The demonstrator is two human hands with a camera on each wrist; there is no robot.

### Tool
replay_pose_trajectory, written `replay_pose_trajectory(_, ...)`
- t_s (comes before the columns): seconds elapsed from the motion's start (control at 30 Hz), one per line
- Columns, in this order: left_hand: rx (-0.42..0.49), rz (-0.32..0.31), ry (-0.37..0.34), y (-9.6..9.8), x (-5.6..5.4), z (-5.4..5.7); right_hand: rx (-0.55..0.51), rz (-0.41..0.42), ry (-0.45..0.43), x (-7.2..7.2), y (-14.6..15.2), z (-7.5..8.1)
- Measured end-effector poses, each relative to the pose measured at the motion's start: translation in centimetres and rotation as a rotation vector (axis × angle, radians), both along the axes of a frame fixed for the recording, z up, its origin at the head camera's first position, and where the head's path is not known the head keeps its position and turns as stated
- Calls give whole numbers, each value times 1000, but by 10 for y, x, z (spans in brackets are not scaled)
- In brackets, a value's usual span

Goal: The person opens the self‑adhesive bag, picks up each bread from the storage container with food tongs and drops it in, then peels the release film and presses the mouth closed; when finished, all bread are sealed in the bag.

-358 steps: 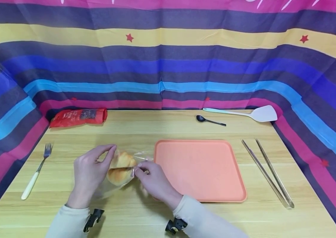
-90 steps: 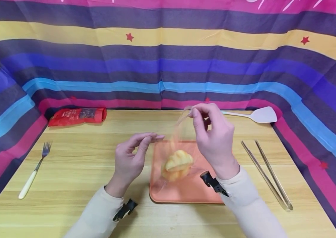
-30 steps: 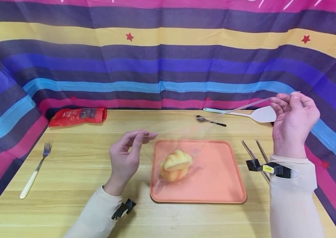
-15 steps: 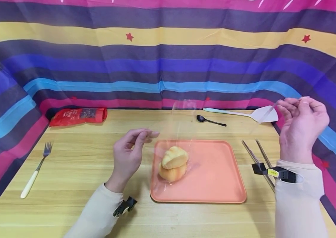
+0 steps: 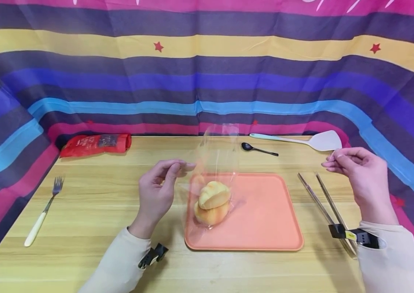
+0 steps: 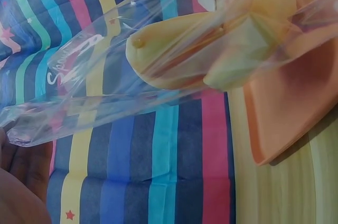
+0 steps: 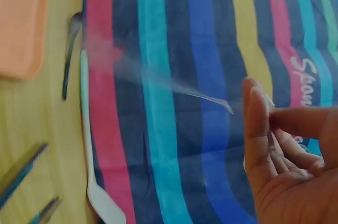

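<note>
My left hand point(image 5: 159, 189) pinches the edge of a clear plastic bag point(image 5: 221, 152), its thumb against the fingers. Inside the bag, golden bread rolls point(image 5: 212, 203) sit one upon the other over the left part of a pink tray point(image 5: 261, 215). Whether the bag touches the tray I cannot tell. The left wrist view shows the film stretching from the fingertips to the bread. Apart from the bag, at the right, my right hand point(image 5: 362, 175) pinches a small bit of clear film. A thin clear strip point(image 7: 200, 95) shows beside its fingers in the right wrist view.
Metal tongs point(image 5: 316, 199) lie right of the tray, partly behind the right wrist. Behind it are a small black spoon point(image 5: 259, 149) and a white spatula point(image 5: 325, 141). A red packet point(image 5: 97, 145) lies back left, a fork point(image 5: 43, 211) at left. Striped cloth surrounds the table.
The bread in the bag came from the table to over the tray. The right hand pulled film away rightward, the bag's end came free of it, and that hand has since lowered.
</note>
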State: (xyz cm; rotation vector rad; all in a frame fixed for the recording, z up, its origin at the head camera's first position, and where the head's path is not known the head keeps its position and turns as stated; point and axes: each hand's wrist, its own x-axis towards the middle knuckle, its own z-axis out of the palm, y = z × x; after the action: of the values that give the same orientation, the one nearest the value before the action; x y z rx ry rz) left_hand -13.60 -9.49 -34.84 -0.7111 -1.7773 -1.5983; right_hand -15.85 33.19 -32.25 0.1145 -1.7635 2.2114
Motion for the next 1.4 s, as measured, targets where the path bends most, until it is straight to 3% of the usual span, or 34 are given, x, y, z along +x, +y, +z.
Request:
replay_pose_trajectory(0.27,-5,6,-7,0,0,0,384,152,-201,-7,14,-23)
replay_pose_trajectory(0.43,-2,7,-7,1,-1,-1,628,147,-313,-21,12,-45)
replay_pose_trajectory(0.73,2,1,2,1,-1,-1,631,143,-425,-56,-2,-73)
replay_pose_trajectory(0.93,7,-10,17,1,-2,-1,771,95,-488,-74,-16,-84)
replay_pose_trajectory(1.07,-7,-2,17,0,-2,-1,843,70,-525,-86,-24,-89)
replay_pose_trajectory(1.23,-27,7,15,0,-2,-1,829,86,-577,-98,-30,-91)
replay_pose_trajectory(1.4,-27,-3,9,1,-1,-1,867,99,-569,-100,-30,-85)
